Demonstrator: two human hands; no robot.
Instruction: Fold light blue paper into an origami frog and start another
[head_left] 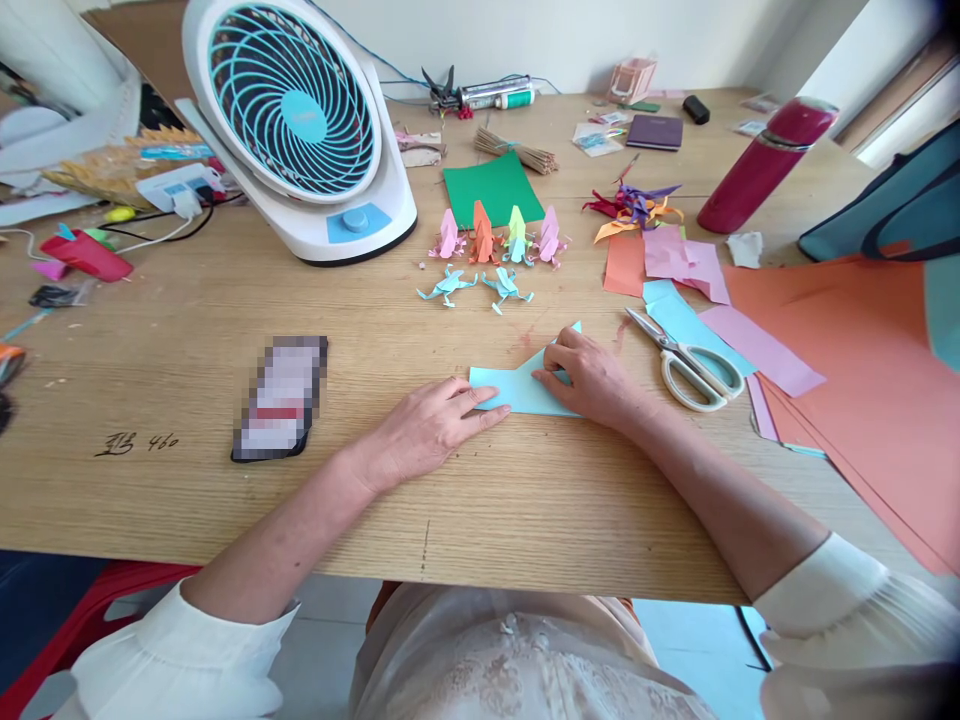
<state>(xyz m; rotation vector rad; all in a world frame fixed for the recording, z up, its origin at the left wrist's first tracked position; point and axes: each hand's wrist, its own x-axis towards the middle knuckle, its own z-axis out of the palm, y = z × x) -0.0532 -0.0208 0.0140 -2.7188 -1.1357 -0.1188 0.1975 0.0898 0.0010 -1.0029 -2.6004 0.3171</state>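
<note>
A light blue sheet of paper (517, 388) lies on the table in front of me, its right part folded up at a slant. My left hand (427, 425) rests flat with fingers stretched over the paper's left end. On the folded part, my right hand (581, 372) presses down with its fingers curled and bunched; its fingertips are partly hidden. Beyond the paper stand several folded paper figures (482, 238) in pink, orange and green-yellow, with two light blue ones (450, 285) nearer. White-handled scissors (694, 372) lie right of my right hand.
A white and blue fan (300, 130) stands at the back left. A phone (281, 400) lies left of my left hand. Coloured paper strips (765, 345), large orange sheets (847, 400) and a red thermos (765, 165) are to the right. A green sheet (491, 188) lies behind the figures.
</note>
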